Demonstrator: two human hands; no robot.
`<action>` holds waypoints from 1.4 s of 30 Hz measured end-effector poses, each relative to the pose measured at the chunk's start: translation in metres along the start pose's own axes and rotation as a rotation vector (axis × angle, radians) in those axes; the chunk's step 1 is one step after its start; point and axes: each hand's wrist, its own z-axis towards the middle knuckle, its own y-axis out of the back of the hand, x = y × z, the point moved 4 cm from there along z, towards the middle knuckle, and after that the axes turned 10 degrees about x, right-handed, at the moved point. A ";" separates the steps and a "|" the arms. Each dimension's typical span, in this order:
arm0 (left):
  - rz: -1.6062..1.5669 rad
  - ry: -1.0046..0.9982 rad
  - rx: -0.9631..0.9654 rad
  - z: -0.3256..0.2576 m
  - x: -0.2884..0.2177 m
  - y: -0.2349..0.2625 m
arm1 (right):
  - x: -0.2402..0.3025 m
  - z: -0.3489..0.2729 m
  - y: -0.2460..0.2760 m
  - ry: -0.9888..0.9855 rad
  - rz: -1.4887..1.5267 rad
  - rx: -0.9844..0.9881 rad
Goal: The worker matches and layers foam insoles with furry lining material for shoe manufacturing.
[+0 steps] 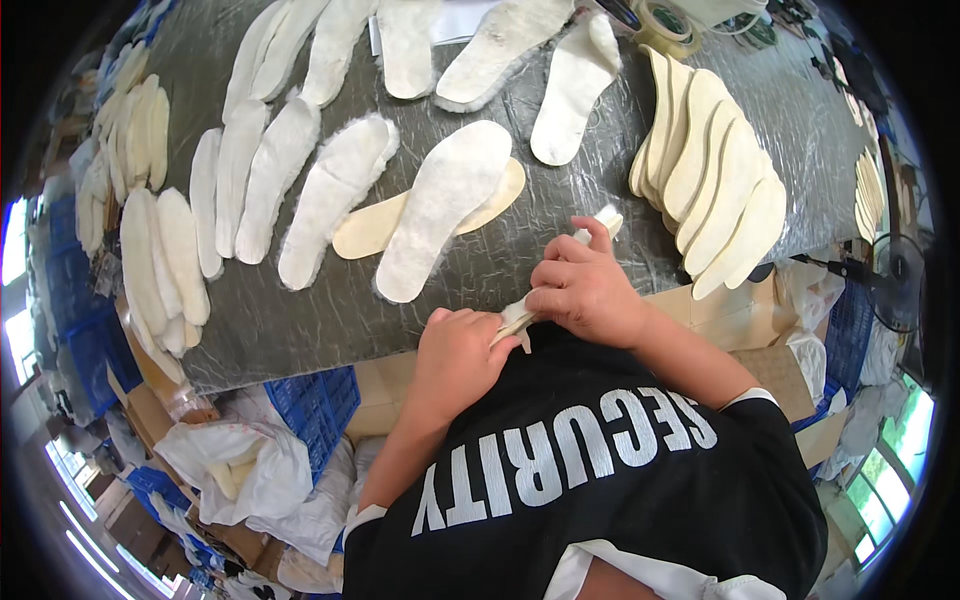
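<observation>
Both hands grip one white insole (517,316) edge-on at the near edge of the table, close to my body. My left hand (462,360) closes round its near end. Farther up, my right hand (585,285) wraps the middle, and the fluffy far end sticks out past the fingers. Just beyond lies a fleecy white insole (446,208), crossed over a flat cream insole (370,230). To the right of my right hand, several cream insoles (715,180) are fanned out in an overlapping stack.
More fleecy insoles (338,195) lie in rows at the left and back of the dark, film-covered table (290,340). A tape roll (667,25) sits at the back right. Below the table's left edge are a blue crate (312,415) and a white plastic bag (235,470). A small fan (897,283) stands at right.
</observation>
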 end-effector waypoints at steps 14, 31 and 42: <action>0.064 -0.027 -0.089 -0.009 -0.012 0.000 | 0.000 -0.020 0.020 -0.049 -0.004 -0.022; 0.133 -0.070 0.069 -0.018 -0.033 0.010 | 0.032 -0.012 -0.003 0.188 0.090 0.096; 0.131 -0.103 0.017 -0.023 -0.023 0.020 | 0.017 -0.032 0.001 0.050 -0.027 0.041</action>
